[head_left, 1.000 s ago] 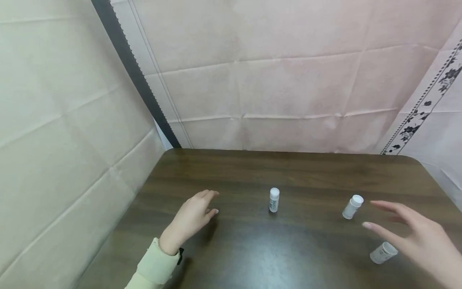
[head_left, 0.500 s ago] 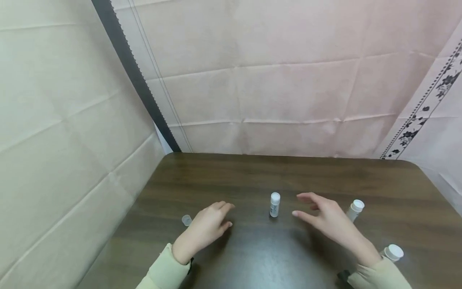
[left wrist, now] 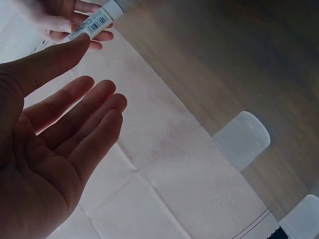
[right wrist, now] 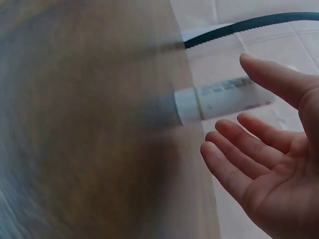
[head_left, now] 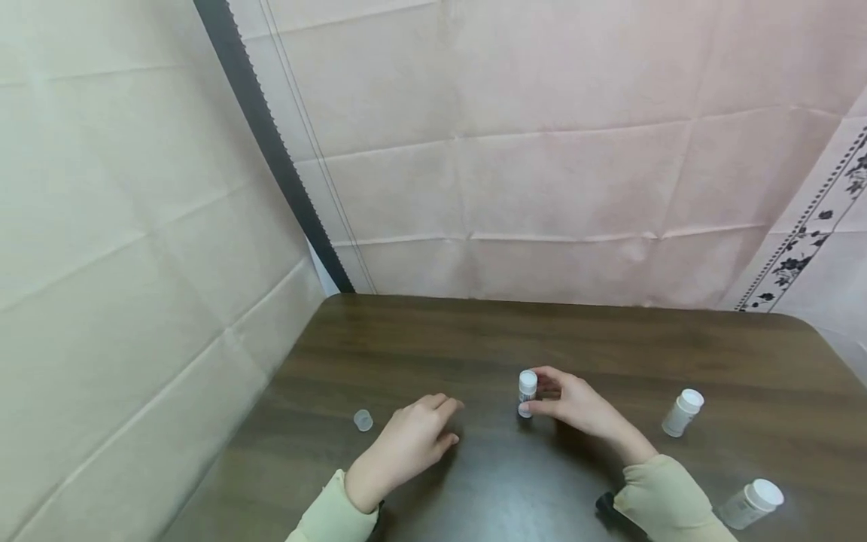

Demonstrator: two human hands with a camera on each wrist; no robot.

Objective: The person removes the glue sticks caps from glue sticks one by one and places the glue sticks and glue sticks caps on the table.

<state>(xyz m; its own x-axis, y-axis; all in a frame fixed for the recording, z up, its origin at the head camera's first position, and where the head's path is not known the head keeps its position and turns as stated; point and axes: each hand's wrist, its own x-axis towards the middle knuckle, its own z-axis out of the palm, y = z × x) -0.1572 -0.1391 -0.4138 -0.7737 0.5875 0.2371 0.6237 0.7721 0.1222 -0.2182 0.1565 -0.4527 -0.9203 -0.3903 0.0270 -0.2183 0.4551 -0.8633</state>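
Observation:
A small white bottle (head_left: 527, 382) with a printed label stands upright on the dark wooden table (head_left: 433, 331). My right hand (head_left: 569, 403) is around it from the right, thumb in front and fingers behind. In the right wrist view, gaps show between the bottle (right wrist: 227, 101) and the spread fingers of the right hand (right wrist: 269, 164). My left hand (head_left: 413, 436) hovers left of the bottle, holding nothing, its fingers loosely bent. Beside its wrist lies a small translucent cup-like piece (head_left: 363, 420). The left wrist view shows two such translucent pieces, one being the nearer piece (left wrist: 244, 139).
Two more white-capped bottles are at the right: one farther back (head_left: 682, 412) and a larger-looking one (head_left: 750, 503) near the right sleeve. Pale creased cloth (head_left: 555, 188) hangs behind the table, and another cloth (head_left: 135, 301) borders its left side.
My right hand has moved left from the right-hand bottles to the middle bottle. My left hand has shifted slightly right, uncovering the translucent piece.

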